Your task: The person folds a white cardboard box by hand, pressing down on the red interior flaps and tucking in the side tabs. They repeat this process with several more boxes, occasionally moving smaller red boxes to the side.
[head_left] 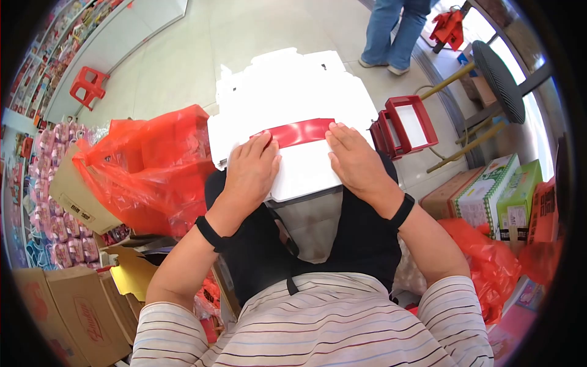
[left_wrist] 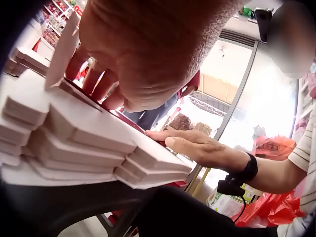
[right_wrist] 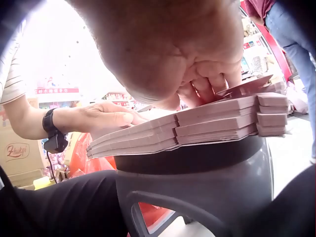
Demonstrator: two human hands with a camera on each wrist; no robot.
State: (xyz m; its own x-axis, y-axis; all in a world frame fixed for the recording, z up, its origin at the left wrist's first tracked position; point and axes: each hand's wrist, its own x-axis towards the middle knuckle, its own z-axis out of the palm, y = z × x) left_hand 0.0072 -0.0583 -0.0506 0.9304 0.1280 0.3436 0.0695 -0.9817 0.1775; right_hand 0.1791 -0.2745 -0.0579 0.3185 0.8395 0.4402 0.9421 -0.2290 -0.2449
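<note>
A stack of flat white die-cut card sheets (head_left: 293, 85) lies on a grey plastic stool (right_wrist: 202, 185) between the person's knees. Across the top sheet runs a glossy red panel (head_left: 299, 132), bowed up slightly in the middle. My left hand (head_left: 252, 172) rests palm down at the panel's left end, fingertips on the red. At its right end lies my right hand (head_left: 358, 160), fingers extended and touching the edge of the panel. Seen from the right wrist, the layered edges of the card stack (right_wrist: 217, 121) show under the palm.
Left of the stack is a red plastic bag (head_left: 153, 165); cardboard boxes (head_left: 79, 312) stand behind it. On the right are dark red folded boxes (head_left: 413, 125), a round-topped stool (head_left: 498, 79) and printed cartons (head_left: 483, 189). A person in jeans (head_left: 394, 33) stands ahead.
</note>
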